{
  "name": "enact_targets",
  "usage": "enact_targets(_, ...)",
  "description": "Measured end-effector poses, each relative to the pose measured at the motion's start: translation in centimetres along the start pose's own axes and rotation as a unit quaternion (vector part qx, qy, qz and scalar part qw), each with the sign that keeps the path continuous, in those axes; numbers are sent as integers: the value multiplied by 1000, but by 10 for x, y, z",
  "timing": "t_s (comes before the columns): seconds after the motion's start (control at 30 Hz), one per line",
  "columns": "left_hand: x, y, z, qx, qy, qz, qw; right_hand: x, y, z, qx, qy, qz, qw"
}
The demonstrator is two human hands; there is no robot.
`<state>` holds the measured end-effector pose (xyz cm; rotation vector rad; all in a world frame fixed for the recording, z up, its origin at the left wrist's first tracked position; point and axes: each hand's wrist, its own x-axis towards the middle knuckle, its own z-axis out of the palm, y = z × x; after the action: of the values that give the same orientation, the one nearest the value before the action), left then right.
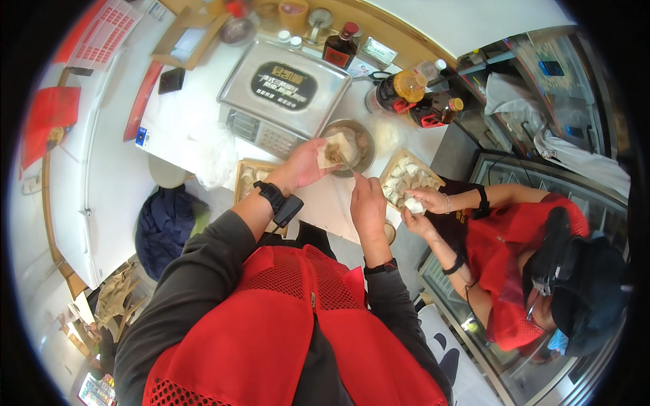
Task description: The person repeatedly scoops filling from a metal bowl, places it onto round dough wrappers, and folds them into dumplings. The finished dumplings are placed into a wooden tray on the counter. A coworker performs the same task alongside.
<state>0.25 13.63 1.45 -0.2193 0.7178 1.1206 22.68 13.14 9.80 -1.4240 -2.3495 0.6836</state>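
My left hand (304, 165) holds a square dough wrapper (341, 147) at the near left rim of a metal bowl (369, 144). A lump of brownish filling (333, 153) lies on the wrapper. My right hand (368, 203) grips a thin utensil (348, 163), its tip at the filling; its exact kind is hard to tell. Inside the bowl is more filling, partly hidden by the wrapper. To the right of the bowl stands a tray of folded dumplings (409, 177). Another tray (241, 185) with dumplings is partly hidden behind my left forearm.
An electronic scale (284, 86) stands behind the bowl. Sauce bottles (398, 91) are at the back right, beside a dark glass bottle (340, 48). A plastic bag (216, 157) lies at the left. A co-worker (508, 238) at the right folds a white wrapper close to the dumpling tray.
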Motion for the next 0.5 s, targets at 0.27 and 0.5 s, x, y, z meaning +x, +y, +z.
enact_targets(0.27,-7,8,0,20,-6,9,1000,16,-15,-3,119,91,5,989)
enact_targets(0.5,-14,8,-2,5,38,39,999,8,-44,14,64,-43,8,997)
